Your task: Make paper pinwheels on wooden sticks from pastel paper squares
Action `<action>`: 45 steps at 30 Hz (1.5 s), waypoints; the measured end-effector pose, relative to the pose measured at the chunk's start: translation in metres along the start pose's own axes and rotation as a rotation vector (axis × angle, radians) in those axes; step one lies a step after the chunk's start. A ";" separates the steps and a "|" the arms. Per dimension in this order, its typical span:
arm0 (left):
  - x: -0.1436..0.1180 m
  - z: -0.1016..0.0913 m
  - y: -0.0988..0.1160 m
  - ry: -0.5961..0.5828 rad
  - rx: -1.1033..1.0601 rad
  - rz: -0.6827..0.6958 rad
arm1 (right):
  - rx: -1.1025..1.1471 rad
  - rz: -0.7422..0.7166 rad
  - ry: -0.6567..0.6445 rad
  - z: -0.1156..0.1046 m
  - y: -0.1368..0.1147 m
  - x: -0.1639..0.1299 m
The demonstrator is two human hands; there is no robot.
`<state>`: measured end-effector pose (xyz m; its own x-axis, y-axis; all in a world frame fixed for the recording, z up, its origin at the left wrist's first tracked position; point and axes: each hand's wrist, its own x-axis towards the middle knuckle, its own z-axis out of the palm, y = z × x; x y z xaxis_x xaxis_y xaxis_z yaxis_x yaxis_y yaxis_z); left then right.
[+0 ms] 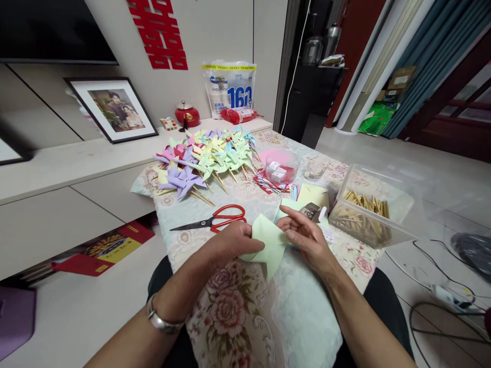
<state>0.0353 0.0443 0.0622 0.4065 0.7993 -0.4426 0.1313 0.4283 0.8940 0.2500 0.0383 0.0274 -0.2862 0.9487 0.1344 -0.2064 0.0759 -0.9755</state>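
A pale green folded paper square [270, 243] is held between both hands above the near edge of a table covered with a flowered cloth [238, 306]. My left hand [232, 243] pinches its left side; a metal bracelet sits on that wrist. My right hand [307, 237] grips its right side with thumb and fingers. Red-handled scissors [217, 220] lie just beyond my left hand. A small stack of coloured paper sheets [312, 197] rests behind my right hand.
A heap of finished paper pinwheels on sticks [203, 158] fills the far left of the table. A clear box of wooden sticks [364, 209] stands at the right edge. A round clear tub [280, 168] and a small glass dish [314, 169] sit mid-table. Cables [441, 291] cross the floor.
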 end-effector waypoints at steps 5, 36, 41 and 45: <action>0.009 -0.002 0.010 -0.068 0.166 -0.022 | 0.050 0.188 -0.171 0.007 -0.006 -0.003; 0.007 0.023 -0.013 0.024 -0.357 0.150 | -0.061 0.087 0.224 0.009 -0.004 0.003; 0.011 0.054 -0.025 0.179 -0.533 0.215 | -0.072 0.057 0.237 0.012 -0.005 0.001; 0.019 0.065 -0.031 0.317 -0.556 0.215 | -0.090 0.046 0.239 0.013 -0.004 0.000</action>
<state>0.0983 0.0190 0.0307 0.0759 0.9396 -0.3338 -0.4426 0.3317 0.8331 0.2387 0.0340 0.0334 -0.0624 0.9965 0.0548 -0.1115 0.0476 -0.9926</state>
